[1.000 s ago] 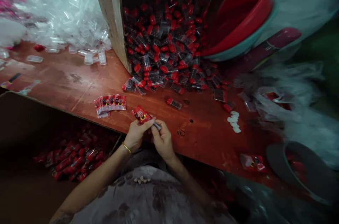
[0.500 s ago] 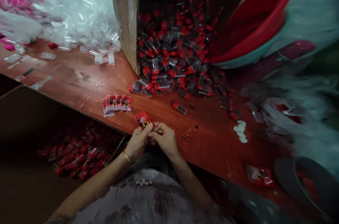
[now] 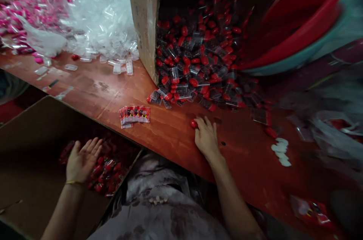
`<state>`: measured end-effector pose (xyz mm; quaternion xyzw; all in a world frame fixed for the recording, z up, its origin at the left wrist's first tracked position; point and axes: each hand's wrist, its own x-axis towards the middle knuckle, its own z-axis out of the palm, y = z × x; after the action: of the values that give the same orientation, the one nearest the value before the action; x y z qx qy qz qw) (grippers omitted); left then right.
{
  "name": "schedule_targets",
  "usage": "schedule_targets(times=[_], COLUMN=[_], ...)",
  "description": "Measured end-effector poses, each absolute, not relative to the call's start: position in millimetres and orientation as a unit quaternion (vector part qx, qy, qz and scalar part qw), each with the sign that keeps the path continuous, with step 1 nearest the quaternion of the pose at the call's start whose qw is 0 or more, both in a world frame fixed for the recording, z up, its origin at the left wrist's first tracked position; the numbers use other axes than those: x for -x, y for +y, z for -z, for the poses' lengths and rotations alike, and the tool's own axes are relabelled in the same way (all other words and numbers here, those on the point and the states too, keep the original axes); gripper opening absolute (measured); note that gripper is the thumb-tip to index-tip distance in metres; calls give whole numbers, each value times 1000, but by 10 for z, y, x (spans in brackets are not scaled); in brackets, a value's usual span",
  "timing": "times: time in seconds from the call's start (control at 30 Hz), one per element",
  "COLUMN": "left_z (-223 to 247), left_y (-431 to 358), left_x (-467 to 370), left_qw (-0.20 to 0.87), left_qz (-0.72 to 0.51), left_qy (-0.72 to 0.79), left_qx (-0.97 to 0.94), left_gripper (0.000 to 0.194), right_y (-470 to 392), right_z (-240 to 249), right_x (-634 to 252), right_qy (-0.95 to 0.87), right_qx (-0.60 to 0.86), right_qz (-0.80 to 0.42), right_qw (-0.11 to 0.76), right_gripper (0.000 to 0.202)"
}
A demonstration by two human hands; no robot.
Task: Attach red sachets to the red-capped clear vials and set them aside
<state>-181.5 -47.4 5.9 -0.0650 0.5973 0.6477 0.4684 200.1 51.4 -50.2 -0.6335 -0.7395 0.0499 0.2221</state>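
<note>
My left hand (image 3: 84,158) is held palm up with its fingers stretched out, and nothing lies in it. It is above an open cardboard box (image 3: 25,122) of red packets (image 3: 106,175). On the table my right hand (image 3: 206,136) has its fingers curled over a small clear container with a red cap (image 3: 194,123). Only the cap shows beside the thumb; the fingers hide the rest. To the left of that hand lies a fanned row of red printed sachets (image 3: 135,114).
A tipped carton (image 3: 146,24) spills red-capped containers (image 3: 195,69) onto the table (image 3: 170,130). Clear empty tubes (image 3: 102,24) and pink pieces (image 3: 42,16) are heaped at the back left. A red basin (image 3: 306,9) leans at right, near white discs (image 3: 280,151).
My hands have moved apart, and the red sachet they held is no longer in them. The left went down-left over the box, opening; the right reached right to the loose red-capped container.
</note>
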Motion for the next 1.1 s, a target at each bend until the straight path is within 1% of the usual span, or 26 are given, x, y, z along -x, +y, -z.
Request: schedule_targets(times=[0.07,0.1,0.17,0.23,0.3,0.37,0.47,0.57,0.6,0.67,0.8,0.87,0.93,0.97,1.03,1.1], left_z=[-98,-115,-119,-68,34,152,271,252,218,130,-23,-54,-61,-60,-58,-59], left_y=[-358,-251,37,351,597,724,722,631,599,535,390,319,266,250,234,230], left_x=[1575,1427,1164,1001,935,913,865,749,695,568,298,200,144,128,107,85], left_qw=[425,377,279,168,125,104,79,77,83,105,178,236,327,392,544,656], left_qz=[-595,-558,-466,-359,-265,-226,-240,-280,-293,-319,-362,-392,-437,-454,-451,-432], left_qy=[666,688,683,679,662,651,655,668,671,672,639,617,601,593,569,537], left_qx=[-149,-271,-489,-618,-690,-717,-712,-685,-676,-660,-656,-641,-584,-537,-420,-309], left_gripper=[31,33,33,35,33,27,25,25,25,26,27,28,34,37,41,42], right_y=[428,380,294,231,190,166,147,124,117,118,231,310,356,360,334,283], right_z=[561,574,577,567,561,562,545,451,405,308,203,207,225,233,238,233], right_x=[-1978,-1956,-1911,-1880,-1869,-1873,-1872,-1781,-1715,-1532,-1114,-998,-977,-995,-1056,-1112], right_qy=[-767,-775,-782,-780,-772,-766,-757,-742,-736,-715,-582,-522,-498,-498,-515,-547], right_qx=[591,576,561,561,567,570,570,561,555,544,534,518,513,516,529,540], right_qz=[-67,-71,-61,-34,-6,11,26,17,-4,-88,-373,-456,-473,-464,-432,-395], right_qw=[239,249,265,275,285,297,318,365,387,431,488,501,515,520,519,504], right_gripper=[48,50,51,47,42,38,33,26,25,24,26,24,25,26,30,33])
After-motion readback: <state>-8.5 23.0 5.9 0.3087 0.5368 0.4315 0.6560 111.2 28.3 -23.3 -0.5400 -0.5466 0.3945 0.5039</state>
